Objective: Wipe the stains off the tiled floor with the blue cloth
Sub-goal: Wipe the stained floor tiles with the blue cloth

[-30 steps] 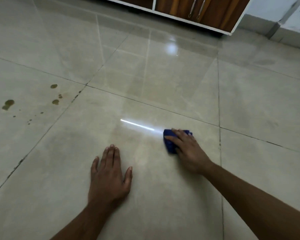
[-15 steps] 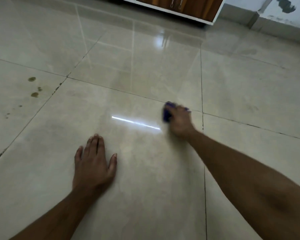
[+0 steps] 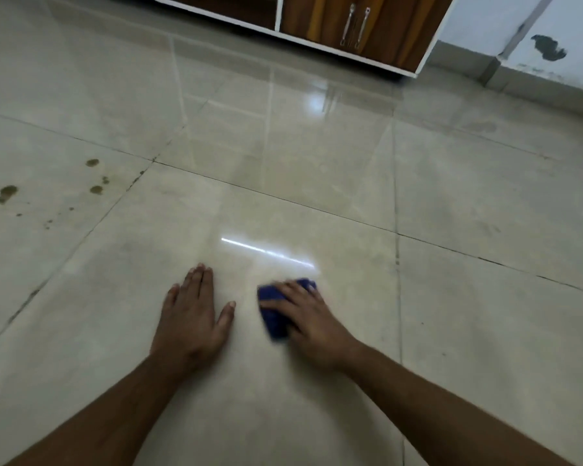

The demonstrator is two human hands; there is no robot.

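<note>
- the blue cloth (image 3: 276, 314) lies bunched on the tiled floor (image 3: 317, 183), near me and just right of centre, blurred at its edges.
- my right hand (image 3: 312, 319) presses flat on top of it, fingers spread over the cloth toward the left; this grip pins the cloth down instead of pinching it.
- my left hand (image 3: 192, 317) rests palm down on the bare tile just left of the cloth, apart from it, its grip wide and holding nothing.
- a bright streak of reflected light (image 3: 266, 252) sits just beyond both hands.
- brown stains (image 3: 95, 176) dot the tile at far left, well apart from the cloth.
- a wooden cabinet (image 3: 357, 25) stands at the far edge.
</note>
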